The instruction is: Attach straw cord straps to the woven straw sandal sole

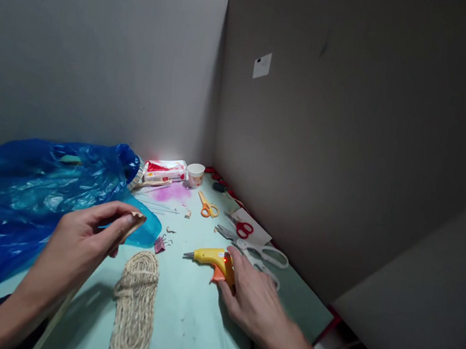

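My left hand is raised above the table, thumb and fingers pinching the end of a pale flat strip. A length of similar pale material hangs below that wrist. My right hand grips the rear of a yellow glue gun with an orange trigger; a small red light glows on it. The gun lies on its side, nozzle to the left. Between my hands a slipper-shaped piece of coiled braided straw with a cross strap lies on the table. Just beyond it is a pink binder clip.
A blue plastic bag covers the left side. Orange scissors, red-handled scissors and grey-white shears lie right of centre. A paper cup and a red-white packet stand at the back, near grey walls.
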A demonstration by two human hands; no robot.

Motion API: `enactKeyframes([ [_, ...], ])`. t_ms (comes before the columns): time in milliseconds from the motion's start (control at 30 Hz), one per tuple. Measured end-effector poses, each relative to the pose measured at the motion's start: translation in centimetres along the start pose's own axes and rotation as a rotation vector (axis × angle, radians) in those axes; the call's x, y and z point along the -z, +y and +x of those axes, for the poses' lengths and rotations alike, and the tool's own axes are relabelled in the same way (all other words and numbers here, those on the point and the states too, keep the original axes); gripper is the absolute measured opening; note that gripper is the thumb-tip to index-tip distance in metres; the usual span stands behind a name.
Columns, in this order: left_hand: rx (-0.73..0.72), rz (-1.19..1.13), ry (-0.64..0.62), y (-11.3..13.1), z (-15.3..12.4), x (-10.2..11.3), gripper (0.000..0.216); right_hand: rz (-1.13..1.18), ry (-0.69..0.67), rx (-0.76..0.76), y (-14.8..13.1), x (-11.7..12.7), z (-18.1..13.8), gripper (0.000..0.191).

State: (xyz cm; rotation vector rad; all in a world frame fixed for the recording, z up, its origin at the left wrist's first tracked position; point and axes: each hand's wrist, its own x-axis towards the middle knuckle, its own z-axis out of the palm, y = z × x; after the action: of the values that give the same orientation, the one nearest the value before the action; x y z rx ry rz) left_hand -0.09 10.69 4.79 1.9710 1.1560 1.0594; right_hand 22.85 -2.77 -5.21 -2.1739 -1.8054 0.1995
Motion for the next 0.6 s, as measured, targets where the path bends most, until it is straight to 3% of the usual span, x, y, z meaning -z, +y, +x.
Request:
enactKeyframes([
  [167, 0.140, -0.117, -0.137, -1.0, 0.1, -0.2, 0.031, -0.100, 0.040, -0.018, -0.4, 0.1, 2.8, 0.038],
  [300, 0.221, -0.227, -0.218, -1.8, 0.2, -0.1, 0.032, -0.162, 0.090, -0.047, 0.8, 0.9, 3.8, 0.032],
  [467, 0.296, -0.392, -0.258, -1.8, 0.2, -0.1, 0.035, -0.266, 0.112, -0.110, 4.3, 2.2, 1.8, 0.025],
  [600, 0.332, -0.478, -0.278, -1.4, 0.3, -0.5, 0.035, -0.340, 0.105, -0.061, 7.0, 1.7, -0.2, 0.025],
])
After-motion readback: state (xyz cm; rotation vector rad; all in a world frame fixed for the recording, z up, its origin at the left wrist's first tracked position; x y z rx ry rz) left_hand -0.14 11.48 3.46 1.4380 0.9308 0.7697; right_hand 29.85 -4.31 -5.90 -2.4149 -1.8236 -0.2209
